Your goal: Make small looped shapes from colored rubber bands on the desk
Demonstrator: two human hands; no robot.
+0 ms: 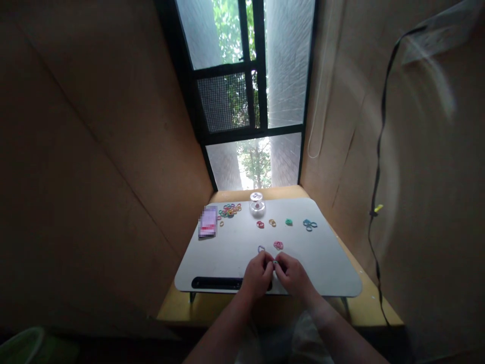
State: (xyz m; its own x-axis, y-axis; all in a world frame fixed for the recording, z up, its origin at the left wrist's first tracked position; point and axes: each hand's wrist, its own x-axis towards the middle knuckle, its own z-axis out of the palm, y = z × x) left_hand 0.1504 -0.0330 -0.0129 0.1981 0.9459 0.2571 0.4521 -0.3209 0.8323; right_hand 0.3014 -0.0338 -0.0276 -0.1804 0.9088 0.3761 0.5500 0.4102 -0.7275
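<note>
My left hand and my right hand meet at the front middle of the white board, fingertips pinched together around something small that I cannot make out. Just beyond them lie a purple ring and a cluster of pink rings. Farther back, a row holds red rings, yellow rings, green rings and blue rings. A mixed, multicoloured pile of rings rests at the back left.
A clear round container stands at the board's back edge. A blurred purple-and-white packet lies at left. The board has a dark slot in front and rests on a yellow table. A black cord hangs at right.
</note>
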